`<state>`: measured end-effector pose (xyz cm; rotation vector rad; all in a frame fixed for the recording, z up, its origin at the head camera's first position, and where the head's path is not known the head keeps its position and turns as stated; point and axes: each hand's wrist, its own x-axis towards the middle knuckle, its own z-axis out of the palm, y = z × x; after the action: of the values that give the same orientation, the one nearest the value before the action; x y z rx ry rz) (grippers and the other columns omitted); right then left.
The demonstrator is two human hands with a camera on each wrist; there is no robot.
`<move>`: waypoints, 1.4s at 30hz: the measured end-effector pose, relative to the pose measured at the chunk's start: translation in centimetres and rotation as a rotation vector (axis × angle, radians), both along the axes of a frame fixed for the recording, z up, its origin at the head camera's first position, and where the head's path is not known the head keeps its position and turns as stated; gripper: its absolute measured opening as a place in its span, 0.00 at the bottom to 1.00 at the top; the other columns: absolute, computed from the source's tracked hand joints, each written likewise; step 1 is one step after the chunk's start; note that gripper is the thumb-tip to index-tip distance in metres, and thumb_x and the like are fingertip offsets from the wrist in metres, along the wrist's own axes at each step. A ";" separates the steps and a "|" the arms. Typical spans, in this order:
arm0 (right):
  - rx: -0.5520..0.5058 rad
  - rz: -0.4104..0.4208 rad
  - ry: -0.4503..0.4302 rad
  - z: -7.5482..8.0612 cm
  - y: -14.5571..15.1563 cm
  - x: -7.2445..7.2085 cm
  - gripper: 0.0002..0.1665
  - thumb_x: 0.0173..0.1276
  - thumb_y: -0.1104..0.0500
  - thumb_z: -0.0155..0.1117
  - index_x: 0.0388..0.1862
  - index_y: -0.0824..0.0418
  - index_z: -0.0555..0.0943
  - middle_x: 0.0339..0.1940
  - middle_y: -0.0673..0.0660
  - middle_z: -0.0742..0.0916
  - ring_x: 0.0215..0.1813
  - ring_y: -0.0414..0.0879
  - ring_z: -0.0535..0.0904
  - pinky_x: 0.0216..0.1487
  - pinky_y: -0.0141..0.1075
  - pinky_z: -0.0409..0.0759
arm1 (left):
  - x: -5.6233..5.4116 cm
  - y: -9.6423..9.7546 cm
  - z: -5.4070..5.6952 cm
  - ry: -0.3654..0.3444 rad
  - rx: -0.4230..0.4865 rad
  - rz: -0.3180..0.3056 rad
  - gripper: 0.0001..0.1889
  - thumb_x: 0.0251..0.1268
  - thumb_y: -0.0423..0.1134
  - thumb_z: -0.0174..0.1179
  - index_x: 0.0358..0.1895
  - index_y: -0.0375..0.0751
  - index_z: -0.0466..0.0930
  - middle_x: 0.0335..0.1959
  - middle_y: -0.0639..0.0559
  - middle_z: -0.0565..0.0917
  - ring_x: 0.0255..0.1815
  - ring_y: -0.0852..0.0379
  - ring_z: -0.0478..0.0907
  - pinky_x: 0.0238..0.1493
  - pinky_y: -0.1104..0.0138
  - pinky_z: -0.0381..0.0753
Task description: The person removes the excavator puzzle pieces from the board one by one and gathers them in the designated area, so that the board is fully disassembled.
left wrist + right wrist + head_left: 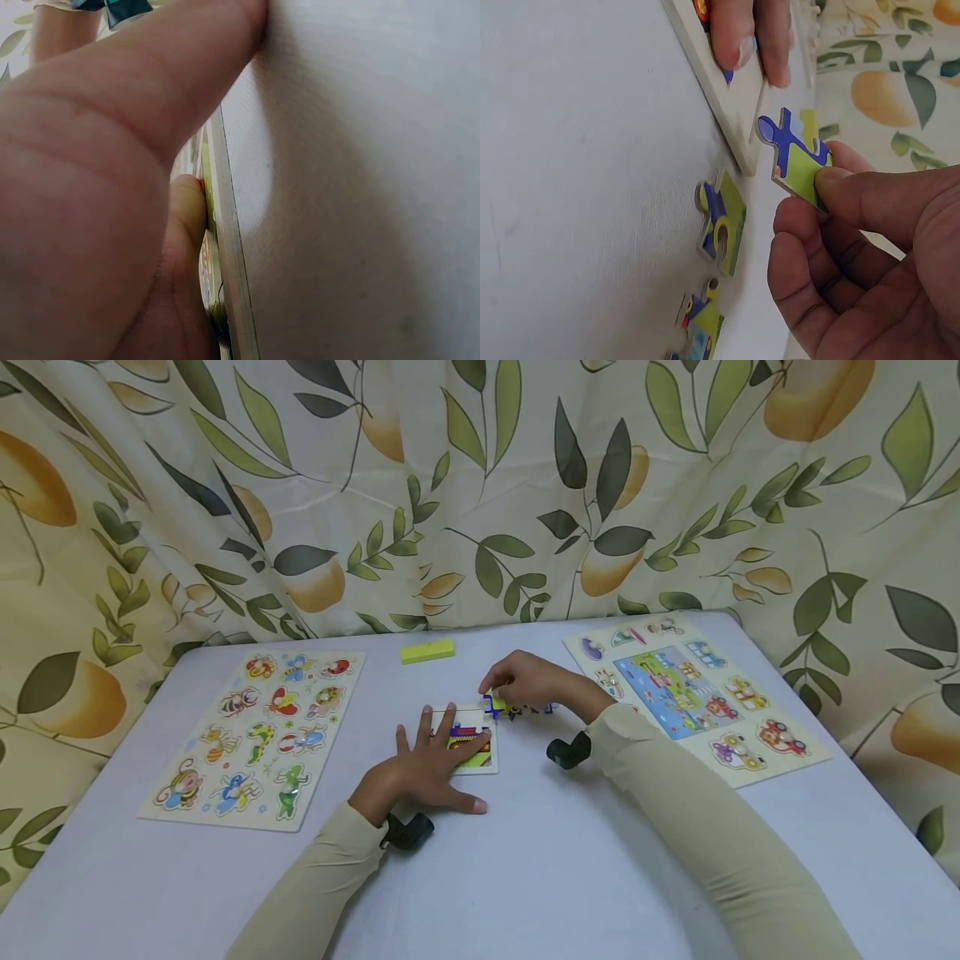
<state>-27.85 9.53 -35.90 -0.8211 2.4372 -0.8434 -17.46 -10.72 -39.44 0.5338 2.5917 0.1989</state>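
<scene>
A small square puzzle board with a white frame lies mid-table, some colourful pieces inside it. My left hand rests spread over it, straight fingers across the picture and thumb on the cloth at its near side. Just beyond the board's right edge, my right hand pinches a blue and green puzzle piece between thumb and fingertips, raised off the table. Below that hand, a loose puzzle piece and another piece lie on the cloth. The left wrist view mostly shows palm, thumb and the board's edge.
At left lies a large board of insect pictures. A vehicle picture board occupies the right side, partly behind my right arm. Toward the back is a yellow rectangular block. A leaf-printed curtain hangs behind the white-covered table.
</scene>
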 end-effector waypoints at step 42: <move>0.107 -0.096 -0.067 0.5 9.3 -1.5 0.14 0.69 0.71 0.56 0.50 0.66 0.83 0.37 0.56 0.83 0.39 0.48 0.73 0.42 0.39 0.72 | 0.4 0.0 0.1 0.013 0.066 0.002 0.53 0.47 0.73 0.63 0.77 0.71 0.46 0.78 0.44 0.28 0.74 0.34 0.19 0.62 0.31 0.27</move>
<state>-29.36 18.82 -35.43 -0.6317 2.4545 -0.7545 -17.10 -10.72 -39.38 0.5578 2.6057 0.2837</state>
